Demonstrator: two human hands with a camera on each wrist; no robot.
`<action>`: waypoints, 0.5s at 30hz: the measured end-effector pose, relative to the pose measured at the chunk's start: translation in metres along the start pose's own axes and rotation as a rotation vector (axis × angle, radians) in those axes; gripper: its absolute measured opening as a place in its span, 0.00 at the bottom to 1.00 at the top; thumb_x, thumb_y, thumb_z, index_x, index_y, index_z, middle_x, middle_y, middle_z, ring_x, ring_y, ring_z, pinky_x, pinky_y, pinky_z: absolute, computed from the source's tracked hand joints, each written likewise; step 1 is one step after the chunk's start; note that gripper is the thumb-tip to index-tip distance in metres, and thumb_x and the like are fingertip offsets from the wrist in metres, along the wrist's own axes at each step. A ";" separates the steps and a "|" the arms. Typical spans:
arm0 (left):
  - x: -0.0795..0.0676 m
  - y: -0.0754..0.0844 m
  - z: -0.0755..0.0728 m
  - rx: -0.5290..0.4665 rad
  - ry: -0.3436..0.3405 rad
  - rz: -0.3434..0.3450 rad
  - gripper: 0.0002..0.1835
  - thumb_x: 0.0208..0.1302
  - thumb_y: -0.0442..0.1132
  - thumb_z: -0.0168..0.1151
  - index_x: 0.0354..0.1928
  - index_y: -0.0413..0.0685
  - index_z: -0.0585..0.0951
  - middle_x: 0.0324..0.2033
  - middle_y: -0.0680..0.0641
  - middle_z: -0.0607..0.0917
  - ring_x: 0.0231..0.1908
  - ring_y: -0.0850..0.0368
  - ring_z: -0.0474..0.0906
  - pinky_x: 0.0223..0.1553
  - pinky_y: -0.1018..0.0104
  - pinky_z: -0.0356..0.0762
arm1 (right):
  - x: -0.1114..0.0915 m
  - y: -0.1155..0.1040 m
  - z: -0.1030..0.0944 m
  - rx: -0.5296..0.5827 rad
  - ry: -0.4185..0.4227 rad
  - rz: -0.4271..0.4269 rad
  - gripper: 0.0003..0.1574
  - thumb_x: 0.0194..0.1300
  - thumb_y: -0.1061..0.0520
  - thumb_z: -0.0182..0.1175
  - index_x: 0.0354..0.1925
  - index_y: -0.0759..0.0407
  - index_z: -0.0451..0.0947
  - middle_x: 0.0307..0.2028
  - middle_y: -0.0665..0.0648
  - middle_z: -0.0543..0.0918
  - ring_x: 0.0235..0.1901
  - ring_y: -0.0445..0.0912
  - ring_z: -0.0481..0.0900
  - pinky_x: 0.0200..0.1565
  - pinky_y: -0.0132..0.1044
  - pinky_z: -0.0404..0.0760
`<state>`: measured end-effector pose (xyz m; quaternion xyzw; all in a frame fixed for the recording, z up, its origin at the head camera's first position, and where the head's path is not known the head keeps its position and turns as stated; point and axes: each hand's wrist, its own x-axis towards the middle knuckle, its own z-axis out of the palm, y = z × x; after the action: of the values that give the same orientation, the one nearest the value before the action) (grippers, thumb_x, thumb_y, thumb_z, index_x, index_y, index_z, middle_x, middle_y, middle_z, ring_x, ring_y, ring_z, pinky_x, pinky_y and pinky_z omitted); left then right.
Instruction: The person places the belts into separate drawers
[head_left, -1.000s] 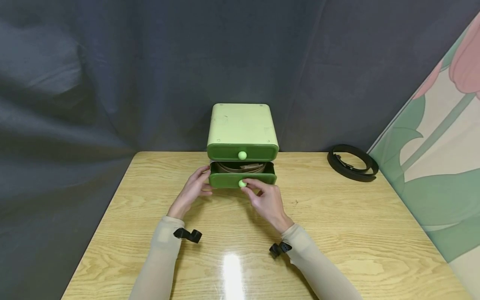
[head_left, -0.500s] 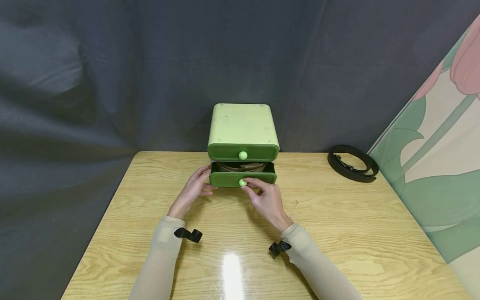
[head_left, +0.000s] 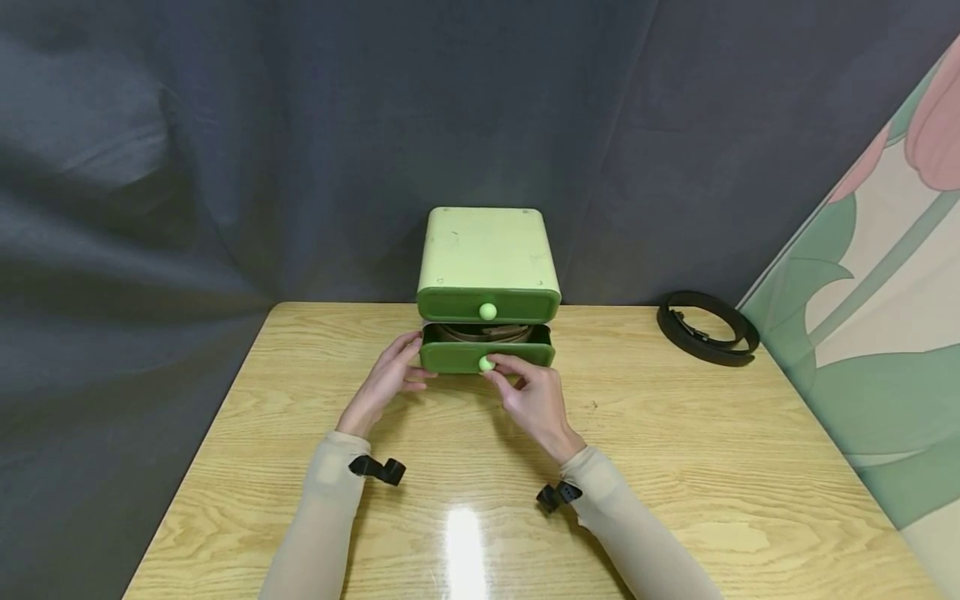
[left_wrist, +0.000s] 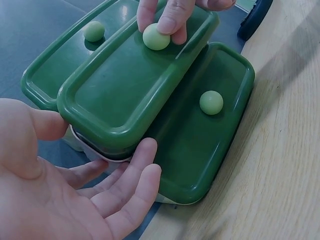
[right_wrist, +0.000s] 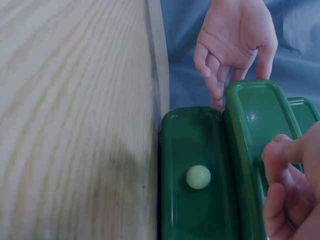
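Note:
A small cabinet (head_left: 487,246) with a pale green top and dark green drawers stands at the table's back edge. Its middle drawer (head_left: 450,358) is partly out, and a coiled brown strap, apparently a belt (head_left: 480,335), lies inside. My right hand (head_left: 536,404) pinches this drawer's round pale green knob (left_wrist: 156,36) between thumb and fingertips. With fingers spread and loosely bent, my left hand (head_left: 382,383) lies against the drawer's left end, its thumb at the front's corner in the left wrist view. The closed bottom drawer (right_wrist: 195,135) shows only in the wrist views.
A coiled black belt (head_left: 708,346) lies on the wooden table (head_left: 675,467) at the back right. Behind the table hangs a dark curtain (head_left: 337,150). A panel with a flower pattern (head_left: 885,333) borders the right side.
The middle drawer has slid slightly inward with my right hand on its knob. My left hand stays almost still at the drawer's left end.

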<state>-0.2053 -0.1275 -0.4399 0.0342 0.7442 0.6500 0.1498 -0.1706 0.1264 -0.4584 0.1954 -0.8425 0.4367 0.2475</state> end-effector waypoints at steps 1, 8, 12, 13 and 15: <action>0.000 0.000 0.000 0.001 -0.001 0.002 0.32 0.88 0.52 0.39 0.85 0.47 0.57 0.72 0.34 0.73 0.58 0.42 0.85 0.53 0.60 0.86 | 0.000 0.000 0.000 0.001 -0.001 0.001 0.13 0.66 0.60 0.75 0.49 0.58 0.92 0.34 0.57 0.94 0.14 0.32 0.73 0.18 0.25 0.73; -0.001 0.001 -0.001 0.005 -0.010 -0.004 0.33 0.88 0.54 0.37 0.85 0.47 0.55 0.81 0.37 0.61 0.60 0.41 0.85 0.53 0.61 0.85 | 0.002 -0.001 0.000 0.015 0.001 0.011 0.13 0.67 0.60 0.75 0.50 0.59 0.92 0.35 0.57 0.94 0.12 0.29 0.69 0.16 0.26 0.70; -0.001 0.001 -0.001 0.012 -0.016 -0.004 0.33 0.88 0.55 0.37 0.85 0.48 0.54 0.83 0.38 0.58 0.61 0.41 0.85 0.54 0.61 0.85 | 0.003 0.000 0.000 0.018 0.006 0.014 0.12 0.68 0.61 0.74 0.50 0.59 0.92 0.35 0.58 0.94 0.11 0.29 0.68 0.15 0.26 0.69; -0.001 0.001 -0.001 0.011 -0.017 -0.004 0.33 0.88 0.54 0.37 0.85 0.47 0.54 0.83 0.38 0.59 0.60 0.41 0.85 0.54 0.61 0.85 | 0.004 0.000 0.000 0.017 0.007 0.014 0.12 0.68 0.61 0.74 0.50 0.59 0.92 0.35 0.58 0.94 0.11 0.29 0.69 0.15 0.26 0.69; -0.001 0.001 -0.002 0.009 -0.016 -0.005 0.33 0.88 0.54 0.37 0.85 0.47 0.55 0.82 0.37 0.60 0.60 0.42 0.85 0.54 0.61 0.85 | 0.004 0.000 0.001 0.014 0.007 0.012 0.12 0.68 0.61 0.74 0.50 0.59 0.92 0.35 0.58 0.94 0.12 0.29 0.69 0.15 0.26 0.69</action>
<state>-0.2048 -0.1292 -0.4386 0.0380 0.7459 0.6461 0.1573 -0.1742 0.1255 -0.4563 0.1906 -0.8396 0.4450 0.2463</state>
